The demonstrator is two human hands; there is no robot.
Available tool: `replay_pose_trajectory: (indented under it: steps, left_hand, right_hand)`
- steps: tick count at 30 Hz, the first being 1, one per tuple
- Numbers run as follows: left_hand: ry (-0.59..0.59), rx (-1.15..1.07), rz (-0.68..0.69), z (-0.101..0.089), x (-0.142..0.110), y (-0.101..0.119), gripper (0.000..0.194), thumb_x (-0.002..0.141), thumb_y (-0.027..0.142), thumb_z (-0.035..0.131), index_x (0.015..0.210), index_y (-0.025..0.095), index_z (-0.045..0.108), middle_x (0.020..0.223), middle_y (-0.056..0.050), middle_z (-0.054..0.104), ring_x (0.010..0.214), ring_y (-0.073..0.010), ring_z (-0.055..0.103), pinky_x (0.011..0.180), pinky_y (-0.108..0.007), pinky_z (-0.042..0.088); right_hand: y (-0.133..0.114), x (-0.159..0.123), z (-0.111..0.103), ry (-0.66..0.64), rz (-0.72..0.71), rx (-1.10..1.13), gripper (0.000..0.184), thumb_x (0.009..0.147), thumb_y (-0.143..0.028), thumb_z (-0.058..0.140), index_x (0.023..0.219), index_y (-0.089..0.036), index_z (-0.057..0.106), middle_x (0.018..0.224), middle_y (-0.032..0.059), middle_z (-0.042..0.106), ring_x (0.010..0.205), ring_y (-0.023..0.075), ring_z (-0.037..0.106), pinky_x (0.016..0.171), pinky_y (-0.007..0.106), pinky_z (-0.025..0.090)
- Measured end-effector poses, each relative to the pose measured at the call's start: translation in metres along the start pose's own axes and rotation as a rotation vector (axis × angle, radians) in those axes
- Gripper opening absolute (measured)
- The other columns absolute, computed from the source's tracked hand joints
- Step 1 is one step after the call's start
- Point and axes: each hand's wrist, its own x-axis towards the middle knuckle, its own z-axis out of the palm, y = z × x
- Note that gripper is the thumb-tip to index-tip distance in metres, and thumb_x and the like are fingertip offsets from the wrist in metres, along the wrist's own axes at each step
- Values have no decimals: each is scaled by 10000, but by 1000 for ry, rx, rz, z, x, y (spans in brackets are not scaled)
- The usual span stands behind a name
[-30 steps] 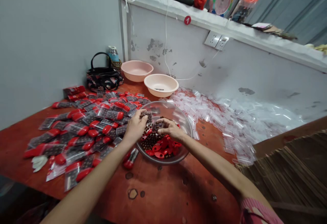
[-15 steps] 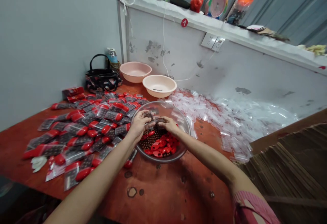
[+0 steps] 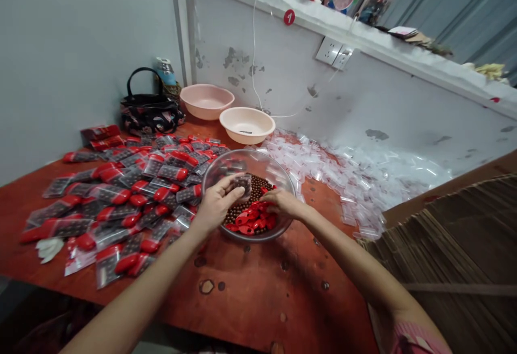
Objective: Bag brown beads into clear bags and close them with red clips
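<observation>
My left hand (image 3: 220, 203) grips a small clear plastic case (image 3: 243, 186) with dark beads in it, thumb across its front, above the left of a see-through bowl (image 3: 288, 181). Loose brown beads (image 3: 255, 181) lie inside this bowl, with shiny red plastic caps (image 3: 251, 218) heaped toward its near side. Over that heap, my right hand (image 3: 280, 202) is closed, its bent fingertips down among the red pieces. What those fingers hold, if anything, is hidden.
Filled clear cases with red caps (image 3: 117, 195) are piled at left. Clear empty cases (image 3: 343, 176) spread to the right. Behind stand a pink basin (image 3: 207, 101), a cream basin (image 3: 247, 125) and a black handbag (image 3: 149, 111). Stacked cardboard (image 3: 452, 257) borders the right side.
My hands were close together over the bowl and are now apart. My right hand has dropped to the red caps, while the left keeps the case. The view has shifted slightly.
</observation>
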Motion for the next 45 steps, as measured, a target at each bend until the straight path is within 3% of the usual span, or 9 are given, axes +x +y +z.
replay_pose_trajectory:
  steps: [6,10,15,20,25,29,36,42,45]
  left_hand:
    - [144,68,-52,-8,-57,4,400,619,301,701,991,175,627,981,-67,660,890,-231,617,788,-319,517]
    - [178,78,-141,-19,-91,-11,395,644,311,681,1018,201,618,968,-61,669,895,-236,621,799,-319,512]
    - [154,31,-208,-18,-116,-36,333,691,319,640,1009,221,618,996,-61,658,899,-241,619,755,-324,526]
    - [49,-136,-180,-3,-128,-43,309,724,286,613,1028,227,612,1207,-78,546,946,-236,593,784,-329,506]
    - [72,-247,-188,-2,-142,-49,263,701,279,638,954,204,630,1091,-77,618,828,-206,628,747,-330,512]
    - [125,-297,-194,-13,-154,-48,281,709,264,632,971,164,613,1033,-81,633,795,-175,628,711,-290,519]
    - [141,-314,-211,-23,-174,-44,244,699,251,642,919,147,618,910,-62,658,736,-148,629,673,-261,521]
    - [54,-156,-160,-26,-183,-43,297,700,265,638,978,162,628,973,-72,656,837,-189,627,779,-307,501]
    - [29,-153,-175,-27,-182,-46,304,689,286,644,969,170,631,961,-70,663,809,-203,640,766,-329,507]
  right_hand:
    - [-3,2,9,86,108,110,161,704,-181,590,864,-168,610,848,64,627,812,189,565,745,306,411]
    - [-7,-5,7,431,252,755,208,798,-315,487,972,-201,490,862,36,625,725,146,588,652,282,449]
    - [-46,-24,9,599,310,1326,446,731,-321,599,1112,-246,381,855,26,617,715,150,612,520,213,462]
    - [-103,-42,29,648,322,1443,323,671,-248,666,921,-233,463,800,-16,578,604,115,581,491,220,473]
    - [-140,-50,70,730,369,1375,232,656,-210,677,721,-183,456,651,-41,540,518,71,498,499,192,428]
    - [-155,-60,85,623,310,1139,145,716,-265,618,730,-185,499,825,14,581,565,90,512,527,229,442]
    - [-175,-73,81,475,43,479,200,776,-267,560,965,-245,619,1015,64,613,955,203,526,874,374,379]
    - [-182,-69,90,361,310,1052,183,748,-301,599,894,-190,599,698,5,610,571,106,552,510,217,421]
    - [-173,-67,94,193,377,1386,301,685,-288,663,947,-160,586,747,19,622,530,90,553,468,196,410]
